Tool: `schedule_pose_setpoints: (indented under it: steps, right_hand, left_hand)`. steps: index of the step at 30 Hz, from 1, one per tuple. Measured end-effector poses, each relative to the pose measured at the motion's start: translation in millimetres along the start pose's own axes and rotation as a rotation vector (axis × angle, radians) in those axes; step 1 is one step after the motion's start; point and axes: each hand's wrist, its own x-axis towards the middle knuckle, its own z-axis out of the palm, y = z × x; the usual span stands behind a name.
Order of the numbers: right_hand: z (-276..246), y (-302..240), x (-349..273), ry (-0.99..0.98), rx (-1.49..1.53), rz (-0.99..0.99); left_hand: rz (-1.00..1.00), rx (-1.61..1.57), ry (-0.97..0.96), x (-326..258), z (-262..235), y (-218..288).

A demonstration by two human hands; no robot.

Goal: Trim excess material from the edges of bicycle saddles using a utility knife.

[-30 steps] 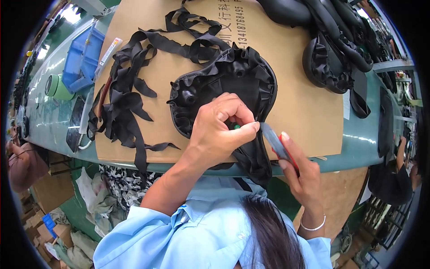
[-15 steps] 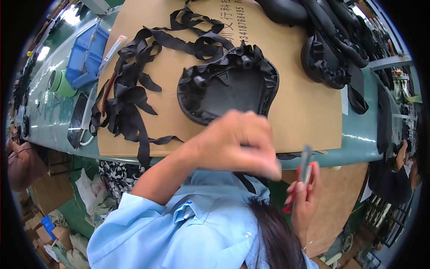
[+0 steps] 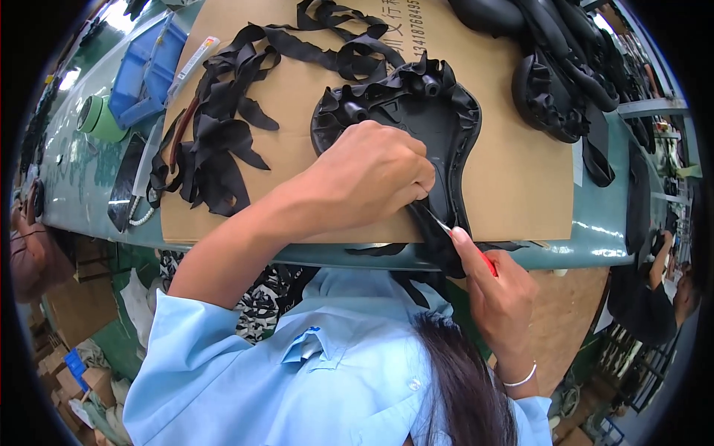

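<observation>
A black padded shell (image 3: 439,141), shaped like a seat with a gathered cover edge and two round posts, lies open side up near the middle of the cardboard. My left hand (image 3: 379,175) reaches over its near part, fingers closed on the black cover material (image 3: 435,238) at the near edge; the exact grip is partly hidden. My right hand (image 3: 494,286) is closed round a red-handled knife (image 3: 487,262), thumb along the handle. Its thin metal blade touches or nearly touches the material just below my left fingers.
Black cut strips (image 3: 223,141) lie in a tangle on the cardboard sheet (image 3: 520,201). A blue bin (image 3: 149,74) and green tape roll (image 3: 104,119) stand at left. More black padded pieces (image 3: 554,97) are heaped at far right. Other people are at both sides.
My left hand has moved up onto the shell and closed on its cover material. My right hand has brought the knife up and left to the near edge. The view has shifted slightly.
</observation>
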Motion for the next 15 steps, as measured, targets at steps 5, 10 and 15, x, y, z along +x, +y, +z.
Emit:
schedule_pose_setpoints:
  steps: [5,10,15]
  right_hand:
    - [-21,-11,2,-0.149,-0.165,-0.024]
    - [-56,-11,-11,-0.398,-0.266,0.084]
    - [-67,13,9,-0.368,-0.381,-0.060]
  left_hand:
    - [-0.012,0.016,0.006,0,2,-1]
    - [-0.057,-0.031,0.058,-1,5,-4]
    - [0.035,0.198,-0.256,25,2,7]
